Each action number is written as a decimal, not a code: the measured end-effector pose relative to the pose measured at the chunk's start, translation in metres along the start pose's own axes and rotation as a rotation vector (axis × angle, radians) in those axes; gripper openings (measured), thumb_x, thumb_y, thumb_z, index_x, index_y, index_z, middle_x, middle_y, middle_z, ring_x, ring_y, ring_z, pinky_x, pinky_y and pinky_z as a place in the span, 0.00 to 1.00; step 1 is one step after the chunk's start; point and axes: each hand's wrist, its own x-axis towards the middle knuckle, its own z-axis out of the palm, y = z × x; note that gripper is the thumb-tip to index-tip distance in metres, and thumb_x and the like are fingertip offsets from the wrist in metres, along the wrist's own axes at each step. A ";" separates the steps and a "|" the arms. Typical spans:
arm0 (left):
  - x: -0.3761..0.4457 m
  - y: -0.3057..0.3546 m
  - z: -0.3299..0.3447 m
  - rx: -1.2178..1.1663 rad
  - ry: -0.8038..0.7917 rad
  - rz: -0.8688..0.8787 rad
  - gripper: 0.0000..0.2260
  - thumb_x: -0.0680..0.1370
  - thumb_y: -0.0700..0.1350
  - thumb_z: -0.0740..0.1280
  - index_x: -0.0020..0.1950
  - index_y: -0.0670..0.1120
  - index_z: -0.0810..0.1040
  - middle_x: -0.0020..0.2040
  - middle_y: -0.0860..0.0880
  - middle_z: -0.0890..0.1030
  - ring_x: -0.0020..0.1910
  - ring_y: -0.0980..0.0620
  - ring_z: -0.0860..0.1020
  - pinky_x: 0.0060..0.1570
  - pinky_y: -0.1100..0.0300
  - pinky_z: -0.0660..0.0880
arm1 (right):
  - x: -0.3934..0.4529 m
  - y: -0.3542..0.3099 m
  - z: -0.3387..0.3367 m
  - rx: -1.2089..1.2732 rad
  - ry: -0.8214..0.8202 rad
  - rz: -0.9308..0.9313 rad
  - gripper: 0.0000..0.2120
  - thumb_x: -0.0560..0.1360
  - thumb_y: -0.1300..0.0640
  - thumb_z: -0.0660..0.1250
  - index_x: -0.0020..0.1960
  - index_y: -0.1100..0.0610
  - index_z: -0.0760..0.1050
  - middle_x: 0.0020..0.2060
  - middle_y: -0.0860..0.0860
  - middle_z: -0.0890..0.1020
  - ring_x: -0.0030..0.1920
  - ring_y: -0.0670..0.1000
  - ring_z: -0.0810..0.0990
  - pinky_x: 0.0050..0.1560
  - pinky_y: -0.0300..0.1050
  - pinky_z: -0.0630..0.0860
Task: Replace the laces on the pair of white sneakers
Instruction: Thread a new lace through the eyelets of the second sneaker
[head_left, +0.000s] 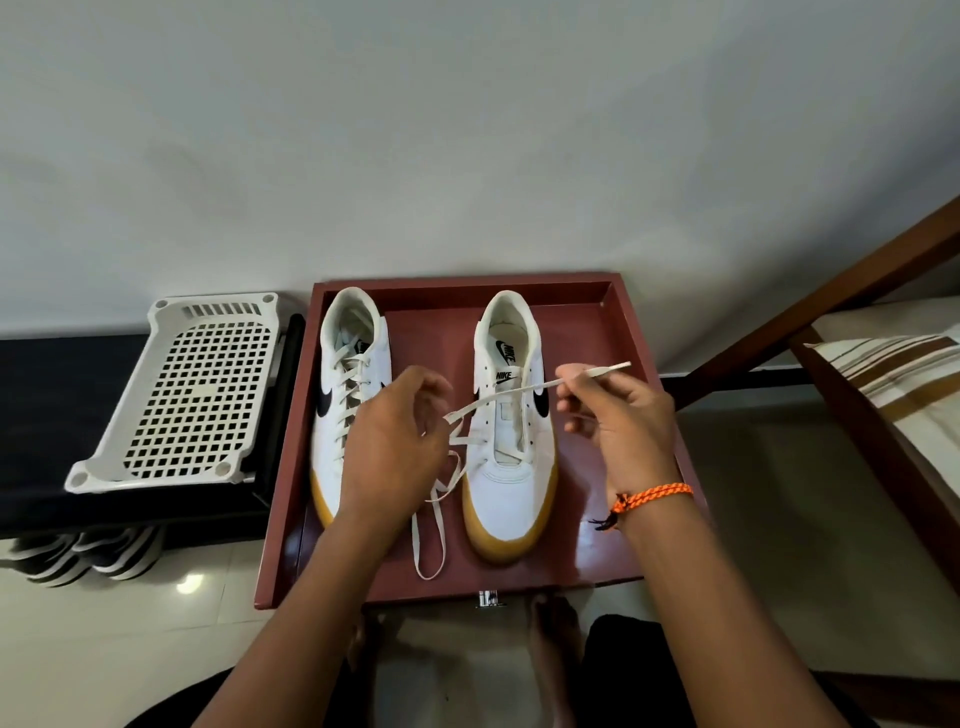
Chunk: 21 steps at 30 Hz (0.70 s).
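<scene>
Lower half of the left sneaker (349, 395) hidden behind the left hand (390, 447). Dark shoes (83, 556) at lower left half tucked under a bench. Striped cloth (893, 374) cut off at right edge.

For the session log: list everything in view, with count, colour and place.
sneakers: 2, white with tan soles, on the tray
lace: 1, white, mostly loose, across the right sneaker
tray: 1, reddish-brown, centre
basket: 1, white, upside down, left
dark shoes: navy, under the bench, left
cloth: 1, cream and brown striped, right
bracelet: 1, orange, right wrist
left hand: over the left sneaker
right hand: pinches the lace's end
</scene>
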 end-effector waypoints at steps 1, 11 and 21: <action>-0.001 0.001 0.002 0.027 0.010 0.046 0.14 0.79 0.34 0.68 0.58 0.52 0.81 0.51 0.57 0.84 0.42 0.58 0.80 0.42 0.63 0.77 | -0.002 0.000 0.002 -0.041 -0.059 0.017 0.02 0.78 0.65 0.74 0.48 0.64 0.86 0.36 0.56 0.85 0.34 0.51 0.81 0.32 0.40 0.77; 0.000 0.009 0.038 -0.319 -0.190 -0.053 0.09 0.86 0.43 0.65 0.58 0.48 0.86 0.48 0.53 0.87 0.48 0.49 0.85 0.52 0.43 0.82 | -0.012 0.000 0.009 -0.462 -0.285 -0.176 0.05 0.77 0.66 0.75 0.47 0.59 0.87 0.35 0.55 0.87 0.36 0.56 0.88 0.40 0.49 0.85; 0.003 0.014 0.046 -0.198 -0.088 -0.153 0.03 0.77 0.51 0.79 0.49 0.58 0.89 0.48 0.50 0.80 0.44 0.56 0.76 0.44 0.57 0.73 | -0.012 -0.006 0.000 -0.547 -0.210 -0.055 0.05 0.76 0.68 0.75 0.44 0.60 0.86 0.33 0.55 0.87 0.36 0.55 0.88 0.43 0.50 0.86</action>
